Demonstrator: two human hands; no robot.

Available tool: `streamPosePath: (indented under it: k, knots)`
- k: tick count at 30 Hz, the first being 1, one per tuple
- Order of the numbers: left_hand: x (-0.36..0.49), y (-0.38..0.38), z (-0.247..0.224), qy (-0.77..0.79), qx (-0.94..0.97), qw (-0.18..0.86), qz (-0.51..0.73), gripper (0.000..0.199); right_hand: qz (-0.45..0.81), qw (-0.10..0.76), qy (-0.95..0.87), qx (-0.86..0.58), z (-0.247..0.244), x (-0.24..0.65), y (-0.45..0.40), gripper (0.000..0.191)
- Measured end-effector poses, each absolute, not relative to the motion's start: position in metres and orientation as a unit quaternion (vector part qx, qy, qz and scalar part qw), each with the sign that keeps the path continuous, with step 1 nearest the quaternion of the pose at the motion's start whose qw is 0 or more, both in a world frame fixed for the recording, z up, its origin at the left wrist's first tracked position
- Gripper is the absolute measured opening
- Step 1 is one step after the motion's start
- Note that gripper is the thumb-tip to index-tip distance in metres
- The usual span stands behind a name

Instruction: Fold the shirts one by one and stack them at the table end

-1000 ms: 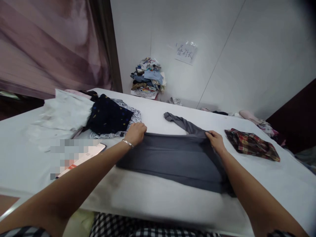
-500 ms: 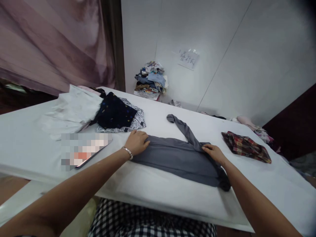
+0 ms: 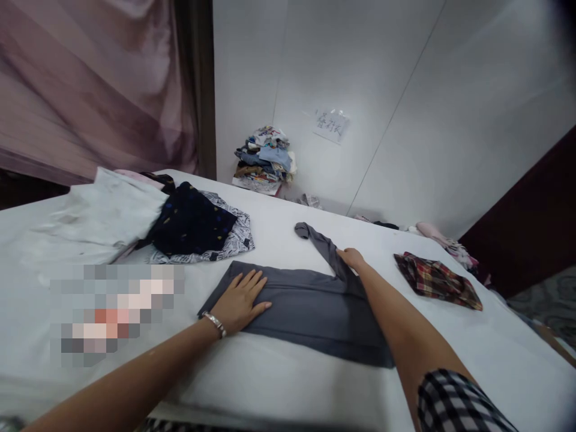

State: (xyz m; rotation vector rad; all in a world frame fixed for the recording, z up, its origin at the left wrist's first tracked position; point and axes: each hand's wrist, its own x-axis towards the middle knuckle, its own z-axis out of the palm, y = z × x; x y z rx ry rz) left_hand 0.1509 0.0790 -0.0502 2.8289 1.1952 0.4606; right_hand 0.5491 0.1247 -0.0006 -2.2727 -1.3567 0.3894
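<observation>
Grey cloth is the principal item: a smooth, matte garment (image 3: 310, 303) lying before me on the white-covered desk (image 3: 270, 372). Its body forms a long flat panel, the long axis running left to right, the right end angled slightly nearer to me. One sleeve (image 3: 324, 245) leaves the far edge towards the right end and runs away from me, leaning left, to a curled cuff (image 3: 302, 230). My right hand (image 3: 351, 259) is the nearer to this sleeve, at its right edge partway along; the cuff lies beyond and to the left of those fingers. They are drawn together at the cloth; whether fabric is pinched between them, I cannot tell. My left hand (image 3: 240, 300) rests palm down on the left part of the panel, fingers spread.

Condition noted: shallow lengthwise creases on the panel; sleeve narrow and gathered. Well apart to the right lies a plaid garment (image 3: 441, 282) in dark red, yellow and black, compactly folded. Left and beyond, a dark flecked garment (image 3: 193, 219) overlaps a black-and-white printed garment (image 3: 243, 237), beside a crumpled white garment (image 3: 108, 210).
</observation>
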Motion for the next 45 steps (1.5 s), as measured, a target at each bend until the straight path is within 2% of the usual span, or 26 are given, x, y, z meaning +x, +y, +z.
streamPosePath:
  k: [5,10,14,17,19,21,24,26,27,29,33,40,41,45]
  knots:
    - [0.151,0.077,-0.05,0.387,0.911,0.017,0.14,0.068,0.169,0.296,-0.465,-0.817,-0.011,0.548,0.147,0.018]
    - [0.152,0.077,-0.049,0.387,0.91,0.028,0.145,0.067,0.174,0.454,-0.461,-0.742,0.024,0.557,0.142,0.032]
    - [0.153,0.077,-0.048,0.388,0.909,0.031,0.148,0.067,0.169,0.575,-0.473,-0.645,0.064,0.572,0.1,0.033]
    - [0.154,0.078,-0.047,0.388,0.909,0.029,0.147,0.067,0.196,0.638,-0.503,-0.549,0.074,0.572,0.048,0.028]
    - [0.154,0.079,-0.045,0.387,0.911,0.031,0.142,0.065,0.172,0.615,-0.54,-0.548,0.069,0.561,0.01,0.023]
    - [0.154,0.08,-0.043,0.386,0.913,0.033,0.131,0.065,0.103,0.537,-0.611,-0.572,0.06,0.542,-0.024,0.021]
    - [0.154,0.079,-0.035,0.395,0.911,0.038,0.114,0.064,-0.001,0.316,-0.769,-0.555,0.044,0.503,-0.065,0.019]
    - [0.158,0.073,-0.027,0.401,0.906,0.036,0.127,0.062,-0.023,0.166,-0.853,-0.494,0.034,0.476,-0.084,0.016]
    - [0.162,0.068,-0.022,0.397,0.906,0.038,0.144,0.06,-0.022,0.114,-0.879,-0.463,0.029,0.465,-0.092,0.016]
    - [0.173,0.053,-0.01,0.372,0.907,0.06,0.188,0.057,-0.017,0.063,-0.903,-0.424,0.02,0.447,-0.101,0.016]
    - [0.21,0.019,0.011,0.323,0.903,0.146,0.242,0.054,0.001,0.075,-0.904,-0.42,0.005,0.434,-0.109,0.012]
    - [0.298,0.001,0.023,0.346,0.873,0.255,0.232,0.055,0.097,0.164,-0.882,-0.43,-0.004,0.43,-0.117,0.018]
    - [0.308,0.002,0.021,0.353,0.866,0.269,0.233,0.049,0.11,0.18,-0.877,-0.432,-0.003,0.43,-0.119,0.018]
    - [0.333,0.015,0.011,0.364,0.83,0.329,0.266,0.007,0.115,0.261,-0.831,-0.478,-0.001,0.441,-0.129,0.02]
